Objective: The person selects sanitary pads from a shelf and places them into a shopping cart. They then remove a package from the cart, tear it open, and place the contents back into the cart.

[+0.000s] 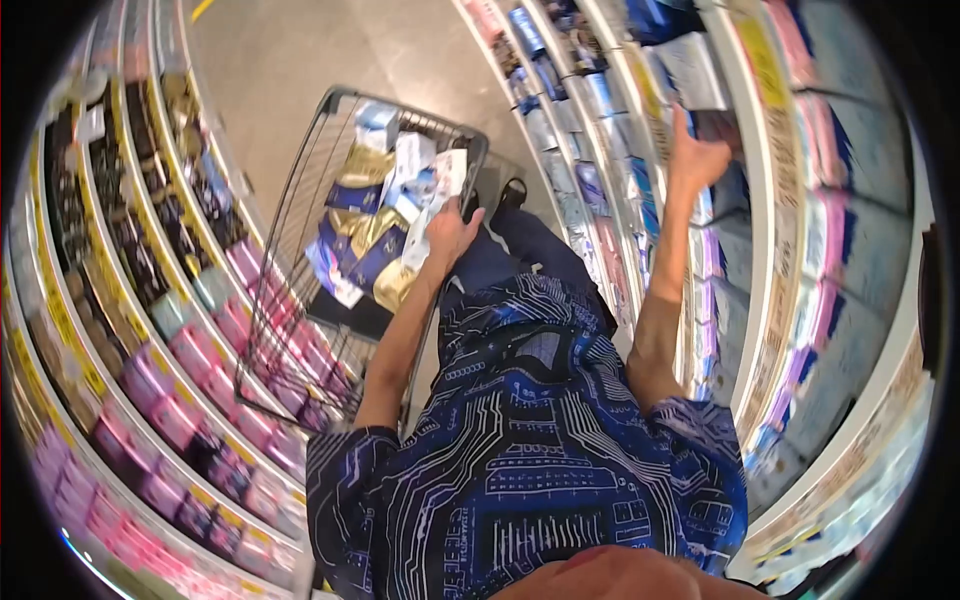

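My left hand is closed at the right rim of the shopping cart, its fingertips over the side and the thumb apart. White packets and a white printed packet lie right by these fingers. In the cart are several navy-and-gold packs, a light blue box and other white packs. My right hand reaches into the right-hand shelf, thumb pointing forward and fingers curled toward a dark pack. What these fingers hold, if anything, I cannot tell. A white-fronted pack sits just beyond the thumb.
Shelves of blue, white and purple packs rise close on my right. On the left, another rack carries pink, purple and dark packages behind yellow-tagged edges. Grey floor runs ahead between them, and my sandalled foot stands right of the cart.
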Available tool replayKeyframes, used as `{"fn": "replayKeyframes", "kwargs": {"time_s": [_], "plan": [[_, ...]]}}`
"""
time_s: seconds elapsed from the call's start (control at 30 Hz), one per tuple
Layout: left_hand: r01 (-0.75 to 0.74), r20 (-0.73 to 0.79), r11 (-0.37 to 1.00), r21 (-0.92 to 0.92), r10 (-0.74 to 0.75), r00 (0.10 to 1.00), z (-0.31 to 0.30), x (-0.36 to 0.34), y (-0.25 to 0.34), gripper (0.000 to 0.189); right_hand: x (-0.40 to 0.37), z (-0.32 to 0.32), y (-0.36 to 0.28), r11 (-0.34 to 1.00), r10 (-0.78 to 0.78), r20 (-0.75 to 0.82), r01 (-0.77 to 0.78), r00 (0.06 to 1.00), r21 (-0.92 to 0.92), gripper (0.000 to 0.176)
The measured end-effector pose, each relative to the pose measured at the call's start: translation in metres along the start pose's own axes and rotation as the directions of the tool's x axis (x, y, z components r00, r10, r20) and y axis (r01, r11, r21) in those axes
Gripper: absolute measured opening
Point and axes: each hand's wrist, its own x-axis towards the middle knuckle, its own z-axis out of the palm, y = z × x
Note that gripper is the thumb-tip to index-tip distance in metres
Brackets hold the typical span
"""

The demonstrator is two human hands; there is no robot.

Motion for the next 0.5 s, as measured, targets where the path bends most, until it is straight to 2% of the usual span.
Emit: {"fn": "replayKeyframes", "kwargs": {"time_s": [0.07,0.13,0.2,0.27,0.33,0.4,0.43,0.5], "plan": [[-0.013,-0.156,0.996,-0.089,-0.001,0.988,0.003,0.003,-0.006,0.051,-0.030,-0.007,-0.020,0.948,0.151,-0.128,-0.107,0.980,0.299,0.053],[0.164,-0.183,0.965,-0.204,-0.202,0.962,-0.003,0.008,-0.021,0.047,-0.060,-0.028,-0.023,0.975,0.109,0.133,-0.132,0.985,0.178,0.048],[0.287,-0.208,0.920,-0.265,-0.346,0.915,-0.008,0.020,-0.049,0.046,-0.098,-0.035,-0.032,0.943,0.184,0.347,-0.265,0.920,0.201,0.048],[0.333,-0.185,0.909,-0.250,-0.382,0.905,-0.023,0.027,-0.079,0.048,-0.135,-0.048,-0.048,0.944,0.060,0.484,-0.207,0.873,0.257,0.038],[0.331,-0.205,0.925,-0.188,-0.367,0.908,-0.018,0.047,-0.105,0.052,-0.175,-0.048,-0.047,0.842,0.282,0.618,-0.498,0.734,0.208,0.032],[0.281,-0.234,0.956,-0.085,-0.294,0.927,-0.001,0.068,-0.135,0.057,-0.192,-0.048,-0.059,0.821,0.351,0.674,-0.559,0.650,0.111,0.032],[0.301,-0.141,0.950,-0.081,-0.310,0.940,0.008,0.081,-0.148,0.069,-0.198,-0.047,-0.062,0.808,0.389,0.691,-0.586,0.609,0.061,0.031],[0.405,0.003,0.914,-0.013,-0.405,0.914,0.025,0.102,-0.162,0.074,-0.204,-0.048,-0.067,0.804,0.413,0.720,-0.595,0.558,0.000,0.032]]}}
